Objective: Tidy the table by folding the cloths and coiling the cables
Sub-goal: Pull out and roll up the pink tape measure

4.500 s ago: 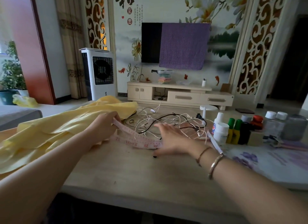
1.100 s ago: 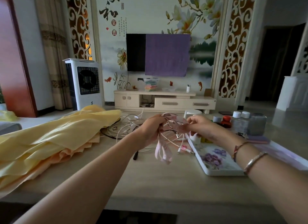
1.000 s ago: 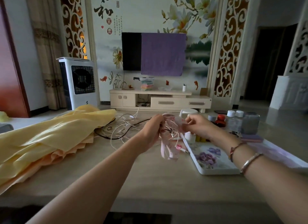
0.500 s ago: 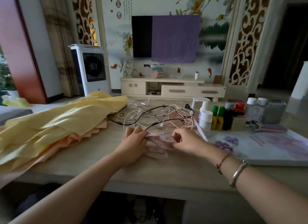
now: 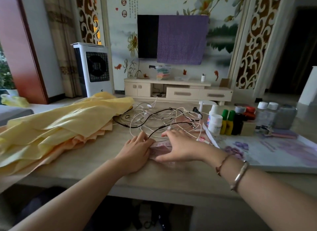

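Both hands lie on the table (image 5: 96, 163), near its front edge, with a folded pink measuring tape (image 5: 160, 147) between and beneath them. The left hand (image 5: 135, 153) rests palm down at the tape's left end, fingers fairly straight and close together, tips touching the tape. The right hand (image 5: 180, 149) is spread flat over the tape's right part — fingers extended toward the left, thumb laid along the near edge of the bundle. Neither hand is curled round anything; both press with straight fingers. Two bracelets (image 5: 237, 175) sit on the right wrist.

Just behind the hands lies a loose tangle of cables (image 5: 161, 120), white and black strands crossing one another, uncoiled, spread over the middle of the table. One black strand runs down to the gap between the two hands.

To the left, a heap of yellow cloths (image 5: 56, 127) covers that end of the table, rumpled, with peach-coloured layers (image 5: 89, 136) showing under its near edge; its right end touches the cable tangle.

To the right stands a white tray (image 5: 274, 155) printed with purple flowers. Along its far side is a cluster of bottles (image 5: 228, 121) — white, green-capped, dark and clear ones, close together and upright.

Beyond the table: a low cabinet (image 5: 178, 92), a wall screen partly draped with a purple cloth (image 5: 181, 40), and a white fan unit (image 5: 93, 69).
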